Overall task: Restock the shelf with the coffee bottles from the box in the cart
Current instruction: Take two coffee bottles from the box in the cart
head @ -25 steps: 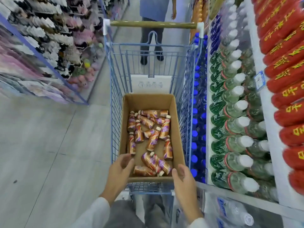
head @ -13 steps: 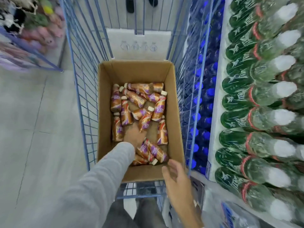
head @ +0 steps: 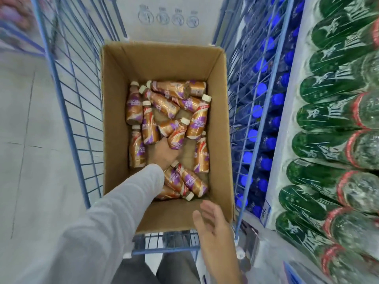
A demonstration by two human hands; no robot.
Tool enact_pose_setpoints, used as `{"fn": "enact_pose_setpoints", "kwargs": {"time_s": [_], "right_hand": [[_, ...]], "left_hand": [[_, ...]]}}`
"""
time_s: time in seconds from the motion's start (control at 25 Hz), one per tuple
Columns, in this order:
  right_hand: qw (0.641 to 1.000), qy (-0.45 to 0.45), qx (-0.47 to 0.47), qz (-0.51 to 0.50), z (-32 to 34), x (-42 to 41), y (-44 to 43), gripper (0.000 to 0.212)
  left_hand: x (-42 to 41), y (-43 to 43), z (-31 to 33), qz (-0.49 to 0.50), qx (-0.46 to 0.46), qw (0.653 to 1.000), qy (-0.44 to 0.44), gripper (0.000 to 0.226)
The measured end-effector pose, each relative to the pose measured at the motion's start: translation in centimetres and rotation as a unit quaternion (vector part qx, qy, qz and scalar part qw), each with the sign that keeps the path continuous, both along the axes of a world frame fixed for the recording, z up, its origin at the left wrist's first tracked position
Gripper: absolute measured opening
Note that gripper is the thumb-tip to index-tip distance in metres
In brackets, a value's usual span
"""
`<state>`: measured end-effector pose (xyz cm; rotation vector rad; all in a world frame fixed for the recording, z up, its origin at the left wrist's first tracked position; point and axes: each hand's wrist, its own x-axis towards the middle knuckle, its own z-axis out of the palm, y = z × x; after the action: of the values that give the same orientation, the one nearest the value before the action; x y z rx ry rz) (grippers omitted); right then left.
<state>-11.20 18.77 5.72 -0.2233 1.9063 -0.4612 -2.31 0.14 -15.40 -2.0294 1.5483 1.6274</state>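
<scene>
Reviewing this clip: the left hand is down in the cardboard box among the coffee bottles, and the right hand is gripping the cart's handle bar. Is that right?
Not quite. The head view shows the right hand open with fingers spread, hovering at the near edge of the cardboard box, not gripping any handle bar. The rest holds: the left hand is down in the box among the coffee bottles.

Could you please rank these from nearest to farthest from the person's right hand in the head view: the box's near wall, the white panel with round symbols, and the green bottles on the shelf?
From the right hand:
1. The box's near wall, just left of the fingers, at the cart's near end.
2. The green bottles, on the shelf to the right.
3. The white panel, beyond the box's far end.
</scene>
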Motion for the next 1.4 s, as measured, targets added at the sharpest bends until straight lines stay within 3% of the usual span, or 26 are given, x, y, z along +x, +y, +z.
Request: {"fn": "enact_pose_setpoints", "kwargs": {"time_s": [0.12, 0.36, 0.56, 0.68, 0.88, 1.0, 1.2, 1.32, 1.4], "right_hand": [[1.000, 0.002, -0.012, 0.021, 0.2, -0.4, -2.0, 0.025], [0.998, 0.042, -0.038, 0.023, -5.9, -2.3, -11.7, 0.053], [0.995, 0.096, 0.035, -0.007, -14.8, -3.3, -19.8, 0.079], [0.991, 0.123, 0.060, -0.010, -18.7, -2.9, -21.7, 0.092], [0.983, 0.177, 0.048, -0.009, -21.4, -3.6, -22.0, 0.084], [0.989, 0.142, 0.020, -0.035, -19.5, -4.0, -21.4, 0.074], [0.995, 0.045, -0.078, -0.051, -10.1, -2.6, -16.6, 0.057], [0.994, 0.007, -0.099, -0.041, -3.3, -1.9, -13.4, 0.062], [0.994, -0.011, -0.106, -0.030, 1.1, -1.6, -11.3, 0.074]], "left_hand": [[2.0, 0.6, 3.5, 0.049, -0.016, 0.998, 0.024, 0.043], [7.1, 2.4, 13.1, 0.141, -0.030, 0.988, 0.059, 0.065], [10.7, 5.1, 17.2, 0.185, 0.010, 0.982, 0.024, 0.061], [11.9, 6.2, 18.7, 0.210, 0.025, 0.977, 0.007, 0.075], [13.3, 7.2, 19.1, 0.246, 0.049, 0.968, 0.001, 0.080], [13.4, 7.3, 19.7, 0.236, 0.037, 0.971, -0.008, 0.083], [11.7, 6.9, 23.1, 0.231, -0.001, 0.973, 0.018, 0.082], [10.2, 7.2, 25.6, 0.221, -0.032, 0.974, 0.044, 0.069], [9.3, 7.5, 27.8, 0.204, -0.052, 0.975, 0.065, 0.073]]}}
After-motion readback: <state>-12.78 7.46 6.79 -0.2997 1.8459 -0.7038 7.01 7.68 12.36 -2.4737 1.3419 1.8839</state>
